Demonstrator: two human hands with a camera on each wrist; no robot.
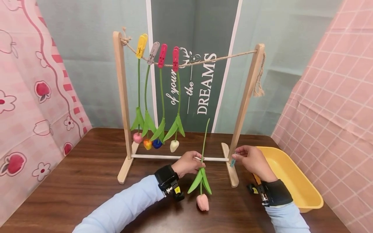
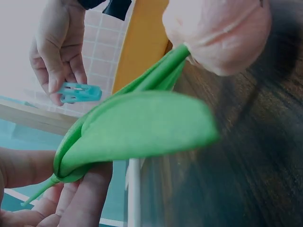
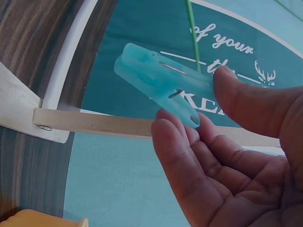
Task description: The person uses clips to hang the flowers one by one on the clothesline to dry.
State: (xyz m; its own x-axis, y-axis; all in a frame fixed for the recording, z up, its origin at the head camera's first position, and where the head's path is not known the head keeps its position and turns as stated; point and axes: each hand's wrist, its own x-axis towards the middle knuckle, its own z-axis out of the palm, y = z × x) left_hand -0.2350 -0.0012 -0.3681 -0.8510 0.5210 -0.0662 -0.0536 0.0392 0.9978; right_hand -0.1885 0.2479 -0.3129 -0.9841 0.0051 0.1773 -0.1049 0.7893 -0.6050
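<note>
My left hand (image 1: 190, 163) pinches the green stem of a pink artificial tulip (image 1: 202, 202) just above its leaves. The bloom hangs downward over the table, and the bare stem points up. In the left wrist view the leaves (image 2: 137, 125) fill the middle, with the thumb and fingers around the stem. My right hand (image 1: 254, 161) holds a teal clothespin (image 3: 156, 78) by its handle ends between thumb and fingers, beside the right post of the wooden stand. Four-sided views aside, several tulips hang upside down from the rope (image 1: 215, 60) by clothespins.
The wooden stand's right post (image 1: 246, 100) and left post (image 1: 122, 94) carry the rope, joined low down by a white bar (image 1: 157, 157). A yellow clothespin (image 1: 141, 46), a grey one (image 1: 153, 53) and two red ones sit left on the rope. A yellow basin (image 1: 309, 197) lies at right.
</note>
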